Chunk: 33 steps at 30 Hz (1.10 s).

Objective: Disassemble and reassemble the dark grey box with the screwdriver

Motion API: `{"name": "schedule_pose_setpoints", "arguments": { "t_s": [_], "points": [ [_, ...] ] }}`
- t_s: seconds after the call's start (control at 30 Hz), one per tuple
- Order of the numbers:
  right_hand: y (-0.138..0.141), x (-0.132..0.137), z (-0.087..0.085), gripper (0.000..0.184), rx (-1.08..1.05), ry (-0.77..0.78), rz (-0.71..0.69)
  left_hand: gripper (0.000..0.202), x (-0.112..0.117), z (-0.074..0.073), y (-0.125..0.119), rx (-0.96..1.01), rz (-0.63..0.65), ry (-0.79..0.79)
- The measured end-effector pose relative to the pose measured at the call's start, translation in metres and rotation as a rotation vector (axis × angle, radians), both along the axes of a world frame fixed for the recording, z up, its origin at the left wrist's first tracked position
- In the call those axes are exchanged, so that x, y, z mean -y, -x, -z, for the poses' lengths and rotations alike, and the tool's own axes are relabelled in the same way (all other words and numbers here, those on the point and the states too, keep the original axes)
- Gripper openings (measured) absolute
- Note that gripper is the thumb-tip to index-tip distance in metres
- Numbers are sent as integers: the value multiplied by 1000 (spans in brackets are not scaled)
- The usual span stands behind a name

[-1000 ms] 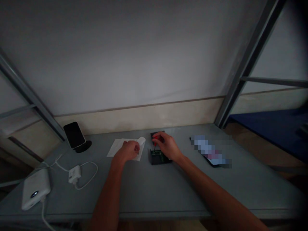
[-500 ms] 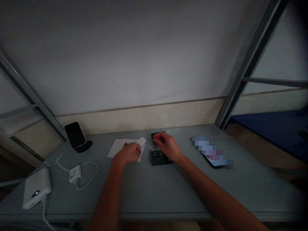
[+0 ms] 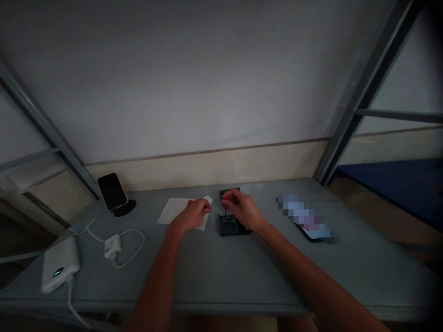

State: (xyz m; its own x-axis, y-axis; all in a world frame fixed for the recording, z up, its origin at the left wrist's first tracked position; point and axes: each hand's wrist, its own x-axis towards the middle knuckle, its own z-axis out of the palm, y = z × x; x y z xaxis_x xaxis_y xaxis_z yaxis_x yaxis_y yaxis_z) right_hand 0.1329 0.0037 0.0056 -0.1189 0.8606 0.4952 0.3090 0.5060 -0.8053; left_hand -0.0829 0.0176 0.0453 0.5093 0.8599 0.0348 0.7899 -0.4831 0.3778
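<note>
My right hand (image 3: 244, 208) is closed around a small red-handled screwdriver (image 3: 226, 199). Its thin shaft points down into a dark open case (image 3: 230, 229) with a green circuit board (image 3: 238, 224) inside. Behind the case lies another dark flat piece (image 3: 224, 191), partly covered by my fingers. My left hand (image 3: 194, 214) hovers over or rests on a white sheet of paper (image 3: 173, 208), its fingers curled together. Whether they pinch anything is hidden. Just beyond those fingers a small white rounded object (image 3: 208, 199) shows at the paper's edge.
On the grey table (image 3: 204, 272), a phone on a stand (image 3: 112, 191) is at the back left. A white power bank (image 3: 61, 265) and a white adapter with cable (image 3: 112, 246) sit at left. To the right lies a flat item with a blurred-out surface (image 3: 304, 219). Metal posts (image 3: 360, 101) flank the table.
My left hand has shifted right and slightly up, its fingers curled closer to the white rounded object. My right hand keeps the screwdriver at the case. The whole view has moved slightly.
</note>
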Motion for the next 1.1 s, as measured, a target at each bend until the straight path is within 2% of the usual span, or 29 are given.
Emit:
{"name": "schedule_pose_setpoints", "arguments": {
  "t_s": [0.3,0.53,0.7,0.9,1.03,1.1],
  "points": [
    [0,0,-1,15,19,-7,-3,14,0,24,-20,191,157,193],
    [3,4,-2,15,68,-33,81,16,-4,33,-25,195,163,98],
    [6,6,0,14,145,-76,154,18,-1,32,-30,249,174,58],
    [6,10,-4,13,220,-84,171,21,1,29,-34,284,159,30],
    [6,10,-4,14,236,-92,183,21,5,21,-33,258,71,-5],
    [6,10,-3,14,234,-94,190,22,8,16,-32,246,83,32]
  ]
}}
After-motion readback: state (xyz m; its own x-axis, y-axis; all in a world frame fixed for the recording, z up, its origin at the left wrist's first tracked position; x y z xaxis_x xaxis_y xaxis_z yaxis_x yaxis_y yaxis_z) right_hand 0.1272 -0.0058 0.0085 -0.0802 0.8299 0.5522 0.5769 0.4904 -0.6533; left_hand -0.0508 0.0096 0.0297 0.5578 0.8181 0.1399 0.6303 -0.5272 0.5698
